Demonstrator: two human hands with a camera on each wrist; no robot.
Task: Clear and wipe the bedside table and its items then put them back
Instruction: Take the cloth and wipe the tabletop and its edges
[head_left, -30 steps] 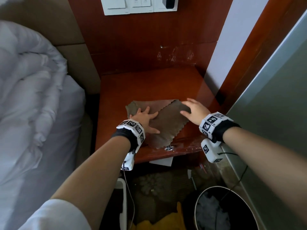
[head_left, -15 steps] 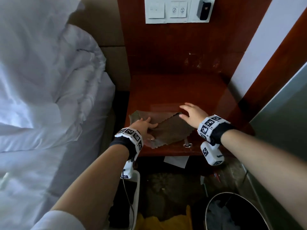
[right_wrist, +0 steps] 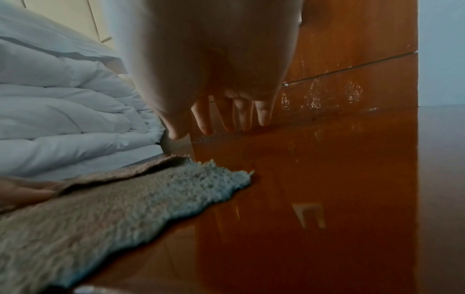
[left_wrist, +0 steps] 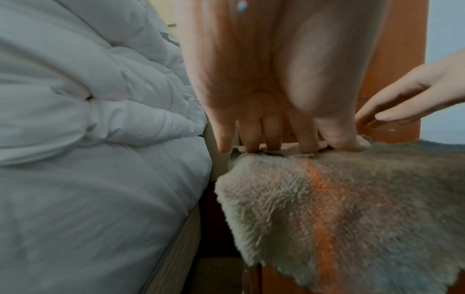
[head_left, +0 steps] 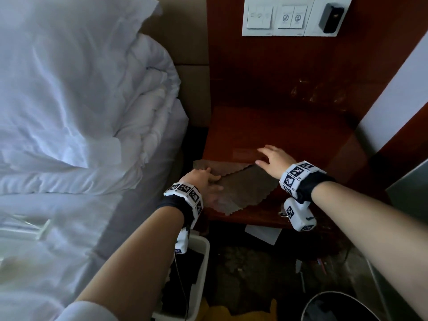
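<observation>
A brown fluffy cloth lies folded on the front left part of the red-brown bedside table, its left corner hanging past the table's edge. My left hand presses on the cloth's left end with straight fingers; in the left wrist view the fingertips push down on the cloth. My right hand is spread at the cloth's far right corner. In the right wrist view its straight fingers hang just above the bare tabletop, beyond the cloth.
A bed with a white duvet borders the table on the left. On the floor below stand a white basket and a dark round bin. A switch panel hangs on the wooden wall behind. A grey panel stands at the right.
Both hands have slid the cloth from the middle of the tabletop toward its left front corner. The head view has turned left toward the bed.
</observation>
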